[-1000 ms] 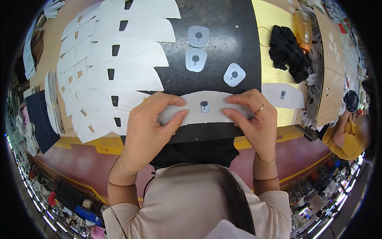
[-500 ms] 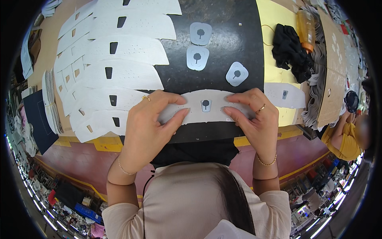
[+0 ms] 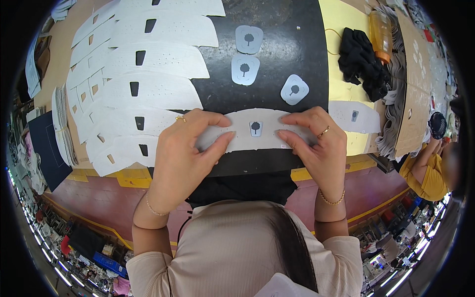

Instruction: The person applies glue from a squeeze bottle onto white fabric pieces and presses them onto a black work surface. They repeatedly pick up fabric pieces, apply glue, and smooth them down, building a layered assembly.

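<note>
A curved light-grey fabric panel (image 3: pixel 242 141) lies at the near edge of the black work surface. Its small cut-out window frames a dark tree-shaped emblem on a pale patch (image 3: pixel 256 129). My left hand (image 3: pixel 185 138) grips the panel's left end, thumb and forefinger pinched over it. At the right end, my right hand (image 3: pixel 316 136) pinches it the same way, beside a small white label (image 3: pixel 283 146). Beyond the panel lie three loose pale-blue patches with tree emblems, two (image 3: pixel 249 39) (image 3: pixel 245 70) in a column and one (image 3: pixel 295 90) farther right.
Overlapping white panels with cut-out windows (image 3: pixel 163 59) cover the left side. On the yellow sheet (image 3: pixel 341 89) at right are another grey panel (image 3: pixel 366 117), a black cloth (image 3: pixel 358 57) and an amber bottle (image 3: pixel 380 37). A person in yellow (image 3: pixel 428 171) is at far right.
Both hands keep the same pinch on the panel. The whole view has shifted very slightly; nothing has been picked up or let go.
</note>
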{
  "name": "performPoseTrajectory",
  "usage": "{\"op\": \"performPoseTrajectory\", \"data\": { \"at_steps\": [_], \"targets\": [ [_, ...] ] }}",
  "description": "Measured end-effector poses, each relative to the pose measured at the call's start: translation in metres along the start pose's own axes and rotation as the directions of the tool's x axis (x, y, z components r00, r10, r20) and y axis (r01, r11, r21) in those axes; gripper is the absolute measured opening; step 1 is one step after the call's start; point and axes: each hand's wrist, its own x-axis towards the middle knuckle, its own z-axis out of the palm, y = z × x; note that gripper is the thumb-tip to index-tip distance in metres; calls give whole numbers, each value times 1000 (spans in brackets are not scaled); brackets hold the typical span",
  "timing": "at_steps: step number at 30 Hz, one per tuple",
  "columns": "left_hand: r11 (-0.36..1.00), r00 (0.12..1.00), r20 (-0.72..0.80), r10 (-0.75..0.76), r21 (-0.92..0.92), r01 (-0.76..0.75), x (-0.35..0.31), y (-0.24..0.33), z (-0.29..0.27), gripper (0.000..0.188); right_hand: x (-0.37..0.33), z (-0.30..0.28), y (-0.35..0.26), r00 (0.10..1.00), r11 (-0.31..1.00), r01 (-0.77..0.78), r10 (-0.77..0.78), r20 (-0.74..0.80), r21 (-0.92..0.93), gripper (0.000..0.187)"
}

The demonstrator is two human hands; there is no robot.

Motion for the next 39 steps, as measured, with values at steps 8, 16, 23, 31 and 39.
{"op": "performPoseTrajectory", "data": {
  "at_steps": [8, 16, 23, 31, 39],
  "targets": [
    [1000, 1000, 1, -15, -8, 15, 0, 1, 0, 17, 2, 1, 4, 997, 997, 71, -71, -14, -41, 22],
    [998, 999, -5, 44, 34, -44, 1, -3, 0, 17, 2, 2, 4, 997, 996, 71, -72, -15, -49, 21],
    [1000, 1000, 16, 2, 27, -3, 2, 2, -1, 17, 2, 1, 3, 998, 997, 61, -62, -12, -54, 21],
    [1000, 1000, -3, 14, 20, -13, 1, 1, 1, 16, 2, 2, 1, 998, 996, 60, -62, -19, -69, 20],
    [999, 1000, -7, 9, 52, -8, 1, 2, 2, 17, 1, 3, -4, 996, 991, 75, -79, -32, -110, 18]
  ]
}}
